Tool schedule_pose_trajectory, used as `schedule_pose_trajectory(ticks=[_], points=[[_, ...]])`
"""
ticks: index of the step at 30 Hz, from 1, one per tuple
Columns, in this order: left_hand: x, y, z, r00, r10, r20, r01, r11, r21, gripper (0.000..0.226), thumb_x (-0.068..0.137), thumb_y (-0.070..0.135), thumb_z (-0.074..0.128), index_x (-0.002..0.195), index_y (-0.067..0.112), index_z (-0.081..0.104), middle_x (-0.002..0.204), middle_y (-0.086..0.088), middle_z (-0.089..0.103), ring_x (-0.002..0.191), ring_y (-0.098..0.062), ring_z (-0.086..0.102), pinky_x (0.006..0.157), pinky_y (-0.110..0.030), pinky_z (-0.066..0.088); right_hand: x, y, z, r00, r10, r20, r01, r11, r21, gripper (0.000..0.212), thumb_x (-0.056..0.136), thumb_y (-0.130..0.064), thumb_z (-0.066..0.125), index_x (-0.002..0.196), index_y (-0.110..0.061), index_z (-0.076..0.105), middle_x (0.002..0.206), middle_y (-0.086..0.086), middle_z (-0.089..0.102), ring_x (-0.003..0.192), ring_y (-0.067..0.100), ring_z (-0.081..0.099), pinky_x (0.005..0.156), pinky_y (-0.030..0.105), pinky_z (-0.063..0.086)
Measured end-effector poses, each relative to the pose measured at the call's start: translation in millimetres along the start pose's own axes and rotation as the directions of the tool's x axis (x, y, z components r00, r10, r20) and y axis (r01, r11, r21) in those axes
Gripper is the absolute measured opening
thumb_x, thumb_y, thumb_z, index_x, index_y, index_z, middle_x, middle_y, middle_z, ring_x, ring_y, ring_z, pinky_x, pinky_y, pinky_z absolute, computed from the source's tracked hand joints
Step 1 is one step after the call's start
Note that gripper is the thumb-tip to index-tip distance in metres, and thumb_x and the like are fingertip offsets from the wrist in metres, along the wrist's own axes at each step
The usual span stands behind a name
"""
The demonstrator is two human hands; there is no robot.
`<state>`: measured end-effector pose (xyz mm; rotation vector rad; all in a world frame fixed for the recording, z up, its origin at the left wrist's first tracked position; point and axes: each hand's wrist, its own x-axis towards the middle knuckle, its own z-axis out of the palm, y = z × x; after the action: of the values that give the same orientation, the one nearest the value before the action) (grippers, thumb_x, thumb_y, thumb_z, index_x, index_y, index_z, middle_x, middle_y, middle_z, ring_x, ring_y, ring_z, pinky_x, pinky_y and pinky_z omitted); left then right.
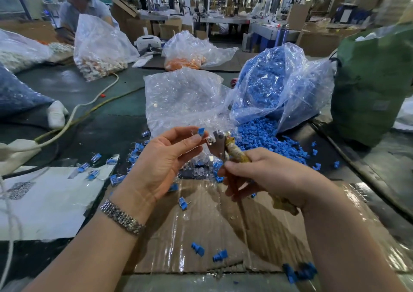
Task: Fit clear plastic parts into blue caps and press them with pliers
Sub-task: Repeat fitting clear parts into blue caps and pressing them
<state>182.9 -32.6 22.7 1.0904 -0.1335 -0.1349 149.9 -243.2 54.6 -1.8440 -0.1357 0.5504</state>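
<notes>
Pinching a blue cap (pixel 201 132) between thumb and fingertips, the left hand (pixel 163 162) holds it up right at the nose of the pliers (pixel 218 140), which the right hand (pixel 266 175) grips by the wrapped handles. A clear part looks to be seated in the cap, though it is too small and glassy to be sure. The risk: the cap is held only by its edge, so if the pliers bite off-centre it could twist out of the pinch and drop, or the clear part could go in crooked and crack. The left fingertips sit just beside the jaws too, so a hurried squeeze could nip them.

Below the hands lies cardboard (pixel 223 224) with loose caps scattered on it. Behind, a clear bag (pixel 183 99) of clear parts and a blue bag (pixel 279 83) spilling caps onto the table. A white cable (pixel 89 103) runs off left, a green sack (pixel 371 85) stands right. Nothing sits between cap and pliers
</notes>
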Motion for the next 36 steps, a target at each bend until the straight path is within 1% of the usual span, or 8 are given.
schedule_pose_trajectory(ticks=[9, 17, 26, 29, 30, 32, 34, 36], points=[[-5, -1, 7, 0.994, 0.113, 0.008, -0.111, 0.952, 0.286, 0.03, 0.073, 0.014, 0.072, 0.103, 0.007, 0.072, 0.103, -0.012, 0.076, 0.103, -0.022, 0.071, 0.096, -0.031, 0.055, -1, -6, 13, 0.999, -0.044, 0.017, 0.046, 0.989, -0.144, 0.039, 0.104, -0.025, 0.052, 0.108, 0.013, 0.06, 0.084, 0.009, 0.07, 0.081, 0.023, 0.072, 0.09, 0.048, 0.058], [-6, -4, 8, 0.981, 0.195, 0.022, -0.187, 0.896, 0.403, 0.023, 0.075, 0.018, 0.073, 0.098, 0.012, 0.073, 0.097, -0.004, 0.078, 0.099, -0.017, 0.073, 0.093, -0.026, 0.056, 5, -2, 20, 0.996, -0.058, -0.063, 0.047, 0.985, -0.166, 0.046, 0.105, -0.036, 0.049, 0.093, 0.007, 0.063, 0.062, 0.008, 0.061, 0.052, 0.022, 0.062, 0.052, 0.028, 0.054], [-4, -4, 3, 0.979, 0.204, -0.013, -0.17, 0.848, 0.502, 0.017, 0.083, 0.014, 0.073, 0.1, 0.016, 0.074, 0.098, -0.001, 0.078, 0.1, -0.014, 0.072, 0.093, -0.028, 0.056, 9, 2, 16, 0.999, -0.025, -0.039, 0.018, 0.985, -0.172, 0.053, 0.101, -0.05, 0.051, 0.098, 0.002, 0.067, 0.072, 0.01, 0.068, 0.064, 0.027, 0.07, 0.067, 0.037, 0.06], [-2, 1, -2, 0.956, 0.285, -0.066, -0.196, 0.792, 0.578, 0.018, 0.089, 0.009, 0.072, 0.103, 0.021, 0.073, 0.097, -0.001, 0.076, 0.094, -0.012, 0.071, 0.086, -0.025, 0.056, 8, 4, 5, 0.988, -0.028, -0.152, -0.013, 0.966, -0.26, 0.054, 0.095, -0.056, 0.056, 0.094, -0.004, 0.069, 0.077, 0.013, 0.072, 0.068, 0.026, 0.072, 0.073, 0.045, 0.059], [-2, 4, -5, 0.939, 0.332, -0.091, -0.194, 0.729, 0.656, 0.018, 0.09, 0.01, 0.072, 0.102, 0.024, 0.073, 0.093, 0.002, 0.074, 0.089, -0.009, 0.07, 0.08, -0.021, 0.055, 7, 5, 1, 0.975, -0.044, -0.219, -0.025, 0.953, -0.302, 0.05, 0.094, -0.056, 0.058, 0.088, -0.007, 0.067, 0.075, 0.011, 0.071, 0.064, 0.021, 0.069, 0.067, 0.042, 0.057], [0, 10, -12, 0.889, 0.441, -0.12, -0.118, 0.475, 0.872, 0.013, 0.09, 0.016, 0.068, 0.093, 0.028, 0.072, 0.088, 0.007, 0.069, 0.079, -0.008, 0.065, 0.07, -0.02, 0.049, 8, 7, -8, 0.929, -0.097, -0.356, -0.073, 0.897, -0.436, 0.044, 0.094, -0.054, 0.06, 0.072, -0.016, 0.057, 0.064, 0.004, 0.062, 0.055, 0.015, 0.058, 0.055, 0.033, 0.046], [0, 16, -21, 0.844, 0.523, -0.119, 0.067, 0.118, 0.991, 0.009, 0.088, 0.021, 0.064, 0.088, 0.028, 0.068, 0.088, 0.005, 0.06, 0.079, -0.015, 0.056, 0.078, -0.034, 0.044, 10, 11, -16, 0.876, -0.126, -0.466, -0.175, 0.817, -0.55, 0.045, 0.094, -0.052, 0.061, 0.067, -0.019, 0.048, 0.061, -0.001, 0.054, 0.056, 0.018, 0.05, 0.052, 0.032, 0.034], [-1, 18, -28, 0.834, 0.54, -0.109, 0.23, -0.161, 0.96, 0.009, 0.088, 0.022, 0.062, 0.088, 0.025, 0.07, 0.092, 0.002, 0.049, 0.091, -0.022, 0.048, 0.088, -0.045, 0.034, 12, 16, -22, 0.829, -0.113, -0.548, -0.309, 0.724, -0.617, 0.043, 0.093, -0.053, 0.06, 0.072, -0.019, 0.046, 0.071, 0.001, 0.053, 0.064, 0.021, 0.049, 0.054, 0.033, 0.031]])
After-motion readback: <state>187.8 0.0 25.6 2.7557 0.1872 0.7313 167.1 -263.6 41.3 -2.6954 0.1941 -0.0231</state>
